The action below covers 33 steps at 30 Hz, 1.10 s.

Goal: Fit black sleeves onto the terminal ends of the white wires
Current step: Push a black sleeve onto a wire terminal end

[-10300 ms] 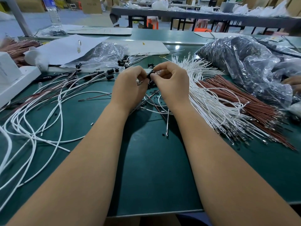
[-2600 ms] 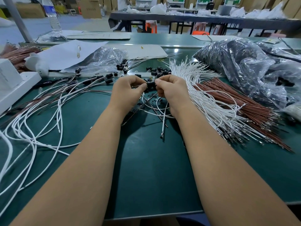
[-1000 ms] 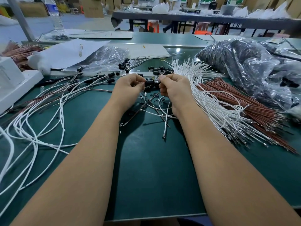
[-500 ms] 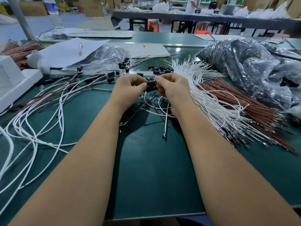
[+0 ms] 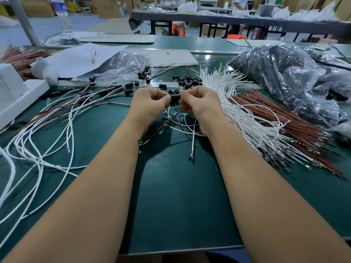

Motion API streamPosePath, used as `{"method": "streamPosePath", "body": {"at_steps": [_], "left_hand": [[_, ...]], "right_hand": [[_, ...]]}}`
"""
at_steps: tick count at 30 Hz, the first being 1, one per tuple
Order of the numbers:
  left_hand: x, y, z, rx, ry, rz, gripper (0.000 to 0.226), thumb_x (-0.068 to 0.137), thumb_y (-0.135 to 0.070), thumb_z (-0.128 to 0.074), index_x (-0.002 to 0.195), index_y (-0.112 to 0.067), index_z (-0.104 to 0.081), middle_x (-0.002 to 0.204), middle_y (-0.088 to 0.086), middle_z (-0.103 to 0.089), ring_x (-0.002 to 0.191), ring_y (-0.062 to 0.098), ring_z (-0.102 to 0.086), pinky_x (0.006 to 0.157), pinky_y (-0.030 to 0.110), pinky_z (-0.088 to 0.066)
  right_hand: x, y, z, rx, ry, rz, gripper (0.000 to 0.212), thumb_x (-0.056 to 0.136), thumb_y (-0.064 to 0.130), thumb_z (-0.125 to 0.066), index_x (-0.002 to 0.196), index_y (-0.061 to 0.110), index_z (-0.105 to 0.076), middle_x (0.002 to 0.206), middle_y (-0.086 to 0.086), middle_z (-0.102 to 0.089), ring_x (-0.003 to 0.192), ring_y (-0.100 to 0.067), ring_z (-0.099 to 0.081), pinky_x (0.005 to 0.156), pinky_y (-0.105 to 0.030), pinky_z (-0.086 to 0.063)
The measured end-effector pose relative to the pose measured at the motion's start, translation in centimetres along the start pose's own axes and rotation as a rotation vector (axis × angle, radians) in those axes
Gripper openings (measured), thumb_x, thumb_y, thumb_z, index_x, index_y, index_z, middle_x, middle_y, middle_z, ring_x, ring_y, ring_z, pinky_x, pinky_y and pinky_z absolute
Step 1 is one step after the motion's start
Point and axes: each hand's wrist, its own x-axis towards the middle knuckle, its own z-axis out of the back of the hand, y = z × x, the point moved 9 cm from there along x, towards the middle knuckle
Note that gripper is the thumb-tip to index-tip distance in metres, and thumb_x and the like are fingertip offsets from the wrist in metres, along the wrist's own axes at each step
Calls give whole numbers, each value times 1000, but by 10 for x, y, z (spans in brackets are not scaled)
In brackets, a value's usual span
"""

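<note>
**Black sleeve being pinched between both hands above the desk**

At the far left, a white box (image 5: 11,92) is being carried by the green desk (image 5: 180,196), and long white wires (image 5: 38,149) are lying spread in loose curves beside it, some ending in black sleeves near the clear plastic bag (image 5: 123,66). Sheets of white paper (image 5: 79,59) are lying behind them.

In the middle, the left hand (image 5: 150,106) is being held with fingers curled, thumb and forefinger pinching one end of a black sleeve (image 5: 175,97). The other end of the same sleeve is being pinched by the curled fingers of the right hand (image 5: 199,105). A few thin wires (image 5: 192,137) are hanging down from between the hands to the desk; which one enters the sleeve cannot be told. Just behind the hands, loose black sleeves (image 5: 188,81) are lying scattered on the desk.

To the right, a fanned bundle of white wires (image 5: 247,118) is lying alongside a bundle of brown wires (image 5: 294,126), the two touching. At the far right, a large crumpled plastic bag (image 5: 294,78) with dark contents is resting on the desk.
</note>
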Motion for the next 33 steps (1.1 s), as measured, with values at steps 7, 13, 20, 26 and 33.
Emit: {"method": "streamPosePath", "body": {"at_steps": [7,13,20,26,33], "left_hand": [[-1,-1,-6,-36,20,25,9,89,-6,-63,83,-8,-69,68,0,-63,61,5,-54,61,8,-44],[-3,-2,-5,-2,13,24,8,89,-11,-64,89,-9,-72,72,-3,-65,59,-5,-55,58,4,-42],[-3,-6,-3,-33,24,-13,7,85,-10,-70,92,-9,-71,75,2,-67,72,13,-60,70,19,-50],[-2,-9,-1,-23,29,-65,10,81,-5,-73,92,-4,-72,75,5,-68,71,13,-62,75,24,-52],[0,-9,-1,-11,58,-93,7,85,-8,-70,90,-12,-72,74,-1,-68,66,1,-61,71,13,-50]], "right_hand": [[1,-2,2,-9,-53,-20,14,90,7,-66,77,6,-59,65,-6,-62,56,-15,-59,58,-25,-55],[3,-1,5,-14,-87,-26,14,92,8,-63,79,8,-59,65,-4,-62,56,-12,-57,60,-25,-54],[5,-4,5,-1,-63,-61,15,92,8,-62,78,10,-59,61,-2,-60,51,-10,-53,52,-20,-49],[6,-5,5,-41,-50,-81,15,92,6,-61,78,11,-59,63,-2,-57,51,-9,-50,49,-19,-45],[6,-1,5,-47,-55,-29,15,91,5,-62,78,11,-58,66,-2,-58,57,-11,-53,53,-18,-48]]}}
